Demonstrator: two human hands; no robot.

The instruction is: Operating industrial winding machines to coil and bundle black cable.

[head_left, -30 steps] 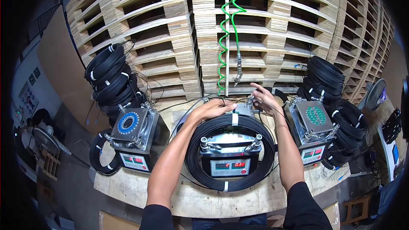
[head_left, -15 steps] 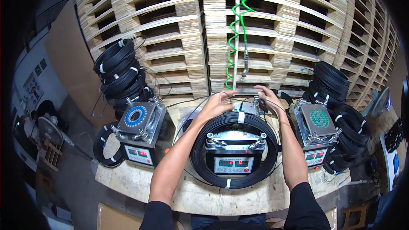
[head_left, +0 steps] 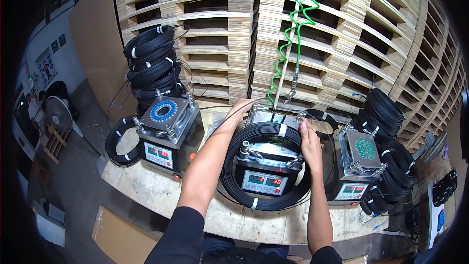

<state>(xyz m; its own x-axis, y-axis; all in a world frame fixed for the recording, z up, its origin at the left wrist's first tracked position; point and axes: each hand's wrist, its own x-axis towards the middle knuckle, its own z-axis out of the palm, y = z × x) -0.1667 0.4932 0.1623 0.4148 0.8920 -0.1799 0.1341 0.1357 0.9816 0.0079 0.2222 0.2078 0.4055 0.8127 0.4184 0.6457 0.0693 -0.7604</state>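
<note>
A black cable coil [head_left: 233, 186] stands around the front of the middle curing machine [head_left: 264, 178], whose metal top carries upright posts. My left hand [head_left: 240, 109] is at the machine's rear left corner, close to a post and a loose black cable [head_left: 215, 107]. Its fingers are mostly hidden behind the wrist and the post. My right hand [head_left: 310, 142] lies along the machine's right side, fingers stretched up beside the rear right post [head_left: 301, 115]. Nothing shows in its grasp. A lit red and green display is on the machine's front.
Similar machines stand left [head_left: 168, 117] with a blue ring of holes and right [head_left: 359, 159] with green ones. Stacked black coils [head_left: 151, 61] rise behind the left one; more coils [head_left: 386, 117] pile at right. A green spiral air hose [head_left: 293, 29] hangs before wooden pallets [head_left: 205, 5].
My left hand has moved to the machine's rear left corner, and my right hand has come down beside the rear right post. The middle display's digits have changed. The whole view has turned slightly.
</note>
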